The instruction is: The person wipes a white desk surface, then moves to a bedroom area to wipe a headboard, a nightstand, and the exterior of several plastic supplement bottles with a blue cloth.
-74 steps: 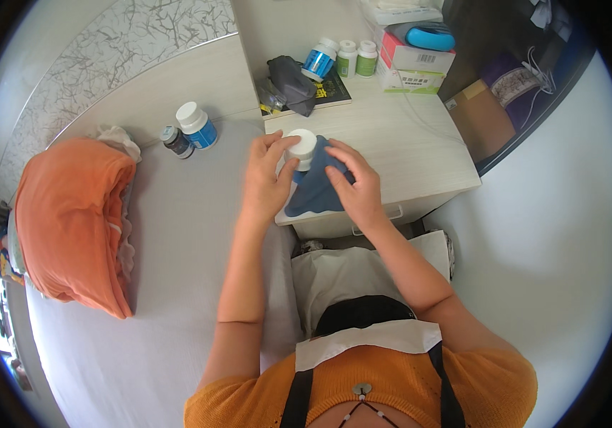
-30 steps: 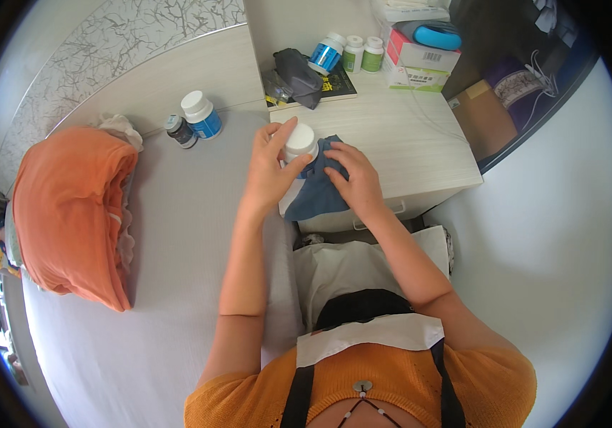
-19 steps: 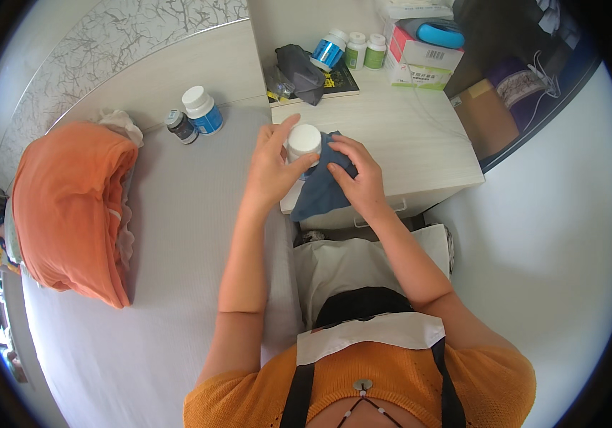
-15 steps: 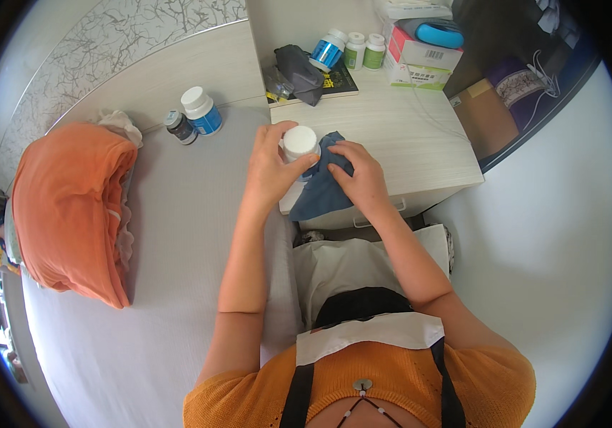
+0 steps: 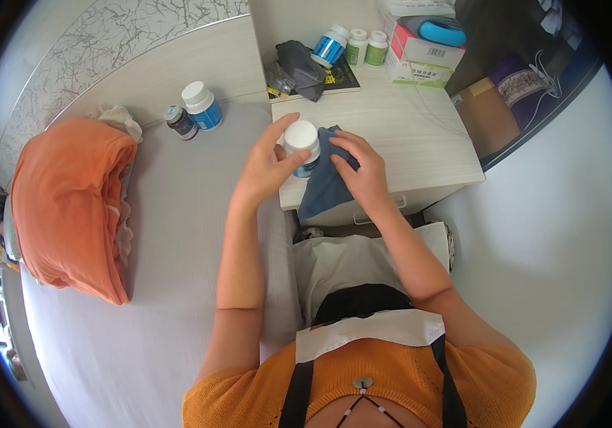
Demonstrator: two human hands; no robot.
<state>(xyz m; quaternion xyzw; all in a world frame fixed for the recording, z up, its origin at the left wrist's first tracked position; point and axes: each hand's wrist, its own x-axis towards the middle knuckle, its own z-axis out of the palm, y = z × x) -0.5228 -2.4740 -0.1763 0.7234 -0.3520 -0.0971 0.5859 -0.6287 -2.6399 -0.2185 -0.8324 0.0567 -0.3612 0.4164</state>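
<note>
A white-capped bottle (image 5: 301, 135) with a blue label stands upright near the front left corner of the pale wooden nightstand (image 5: 420, 139). My left hand (image 5: 266, 162) is around its left side, thumb across the front and index finger stretched out past the cap; the fingers are apart and look loose, and whether they touch the bottle is hard to tell. Just right of the bottle, my right hand (image 5: 361, 167) has its fingers bent onto a dark blue-grey cloth (image 5: 326, 187). That cloth drapes over the nightstand's front edge.
Left, a bed (image 5: 177, 235) bears another white-capped bottle (image 5: 202, 107), a small dark bottle (image 5: 180, 123) and an orange bundle (image 5: 70, 207). Behind, a tilted blue bottle (image 5: 330, 46), two green-labelled bottles (image 5: 376, 50), a grey pouch (image 5: 300, 69) and stacked boxes (image 5: 423, 60) occupy the nightstand.
My left hand has drawn slightly left, its fingers loosened around the bottle, and more of the blue label shows. My right hand stays at the cloth, with little change.
</note>
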